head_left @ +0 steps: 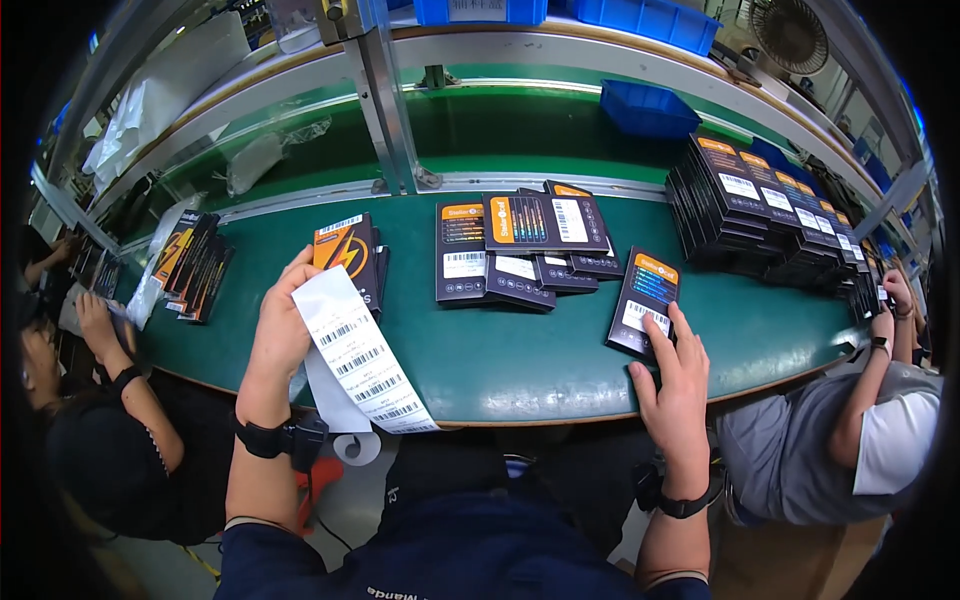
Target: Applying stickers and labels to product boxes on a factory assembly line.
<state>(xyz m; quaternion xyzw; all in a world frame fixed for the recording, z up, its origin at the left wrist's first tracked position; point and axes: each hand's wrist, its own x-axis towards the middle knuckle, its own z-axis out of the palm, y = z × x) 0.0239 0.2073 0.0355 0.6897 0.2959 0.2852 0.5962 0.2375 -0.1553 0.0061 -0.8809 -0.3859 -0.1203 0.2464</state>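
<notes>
My left hand [277, 325] is closed on a long strip of white barcode labels [362, 357]. The strip hangs over the table's near edge and its lower end curls. Behind the strip lies a pile of flat black boxes, the top one a black box with an orange lightning print [343, 247]. Its lower part is hidden by the labels. My right hand [675, 385] has its fingers spread, with fingertips resting on the lower part of a single black box [643, 300] that bears a white barcode label. Between my hands, farther back, lies a loose pile of labelled black boxes [530, 222].
Tall stacks of labelled boxes [735, 215] stand at the right. More boxes [190, 265] lean together at the left of the green table [500, 370]. A metal post [385, 110] rises at the back; a blue bin [650, 108] sits beyond. Co-workers [880, 420] sit on both sides.
</notes>
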